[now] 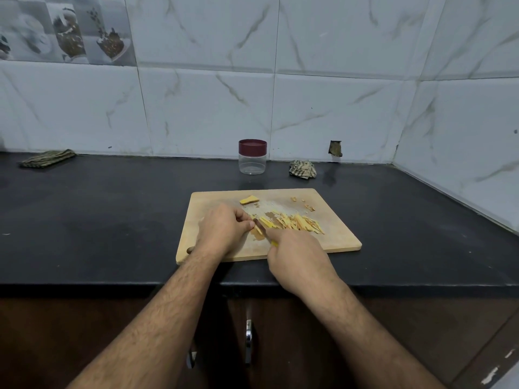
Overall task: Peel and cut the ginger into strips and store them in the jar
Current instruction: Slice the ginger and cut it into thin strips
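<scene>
Two bare forearms reach in from the near edge over the dark cabinet doors, whose metal handles (248, 339) hang below the wooden cutting board (337, 237). That board lies on the black countertop (112, 220), close to its front edge. At the board's near-left part the left hand (223, 233) is curled, its fingertips pinching a small piece of ginger (257, 230) down against the wood. Just right of it, at the board's near edge, the right hand (297, 256) is clenched around a knife (265, 231) with a yellow handle; the index finger runs along the top and the blade tip meets the ginger held by the left fingers. Right of the blade, across the board's middle, lies a loose pile of yellow ginger strips (295, 223). A larger uncut ginger chunk (249, 199) sits near the board's far edge, and small peel scraps (304, 204) are scattered toward the far-right corner. Beyond the board's far edge, against the tiled wall, stands a clear jar (252, 157) with its maroon lid on. Right of the jar lies a crumpled patterned cloth (302, 169); another folded cloth (47, 158) rests far left of the board.
</scene>
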The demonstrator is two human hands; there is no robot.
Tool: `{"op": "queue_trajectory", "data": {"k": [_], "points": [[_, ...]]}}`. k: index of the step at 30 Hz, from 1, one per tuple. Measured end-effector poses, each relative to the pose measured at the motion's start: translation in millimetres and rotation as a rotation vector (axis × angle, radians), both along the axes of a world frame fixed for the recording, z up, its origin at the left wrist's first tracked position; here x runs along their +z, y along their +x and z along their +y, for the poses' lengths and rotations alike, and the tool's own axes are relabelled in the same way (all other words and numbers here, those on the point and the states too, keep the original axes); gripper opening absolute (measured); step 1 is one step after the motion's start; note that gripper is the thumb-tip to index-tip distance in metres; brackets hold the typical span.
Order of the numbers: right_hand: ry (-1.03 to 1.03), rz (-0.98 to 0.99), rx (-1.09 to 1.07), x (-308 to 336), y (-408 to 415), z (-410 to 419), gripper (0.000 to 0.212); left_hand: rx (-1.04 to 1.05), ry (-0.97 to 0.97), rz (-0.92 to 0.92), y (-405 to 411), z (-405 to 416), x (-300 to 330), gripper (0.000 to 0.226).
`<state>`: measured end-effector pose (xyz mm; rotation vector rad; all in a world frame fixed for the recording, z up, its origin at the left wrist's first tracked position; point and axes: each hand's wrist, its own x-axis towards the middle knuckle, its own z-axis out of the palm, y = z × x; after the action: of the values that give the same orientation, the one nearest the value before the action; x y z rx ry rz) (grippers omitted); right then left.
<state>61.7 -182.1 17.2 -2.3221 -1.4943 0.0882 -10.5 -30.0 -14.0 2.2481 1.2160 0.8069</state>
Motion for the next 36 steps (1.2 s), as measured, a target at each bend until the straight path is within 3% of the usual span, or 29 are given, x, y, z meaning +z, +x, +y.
{"op": "queue_trajectory", "data": {"k": [17, 22, 30, 36], "points": [[-0.076, -0.096, 0.019, -5, -3, -1, 0.039, 0.0, 0.0, -0.003, 0, 1, 0, 0.026], [-0.121, -0.059, 0.012, -8, 1, -21, 0.05, -0.005, 0.006, -0.003, 0, 2, -1, 0.026], [-0.05, -0.048, -0.013, -3, 0, -10, 0.041, -0.012, 0.017, -0.005, 1, 2, 0, 0.026], [-0.027, -0.007, -0.063, -3, 7, -14, 0.049, -0.005, 0.001, -0.002, 0, 4, -2, 0.021]]}}
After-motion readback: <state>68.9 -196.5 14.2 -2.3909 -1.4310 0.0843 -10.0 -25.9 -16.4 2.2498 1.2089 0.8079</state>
